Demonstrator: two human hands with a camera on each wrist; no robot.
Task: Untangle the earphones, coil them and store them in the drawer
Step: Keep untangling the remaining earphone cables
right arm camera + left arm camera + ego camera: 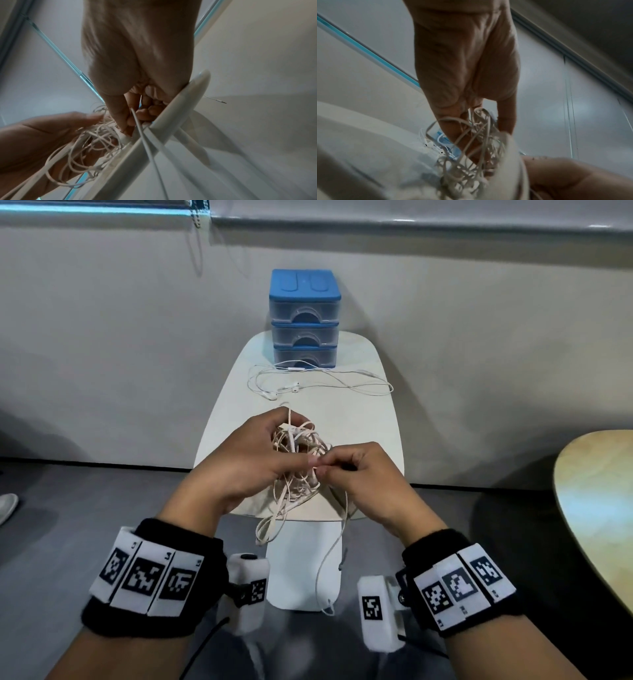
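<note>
A tangled bundle of cream earphone cables (298, 460) hangs above the near end of the small white table (363, 419). My left hand (253, 460) grips the bundle (471, 159) from the left, fingers curled round it. My right hand (356, 470) pinches one strand (137, 121) at the bundle's right side. Loops dangle below the table edge, and one long cable end (325, 577) hangs down to a plug. A second, white pair of earphones (291, 386) lies spread out on the table in front of the blue three-drawer box (305, 318), whose drawers are closed.
The table stands against a pale wall, with its white base (305, 570) between my wrists. A round wooden tabletop (603, 508) juts in at the right. The floor is grey. A shoe (7, 505) shows at the left edge.
</note>
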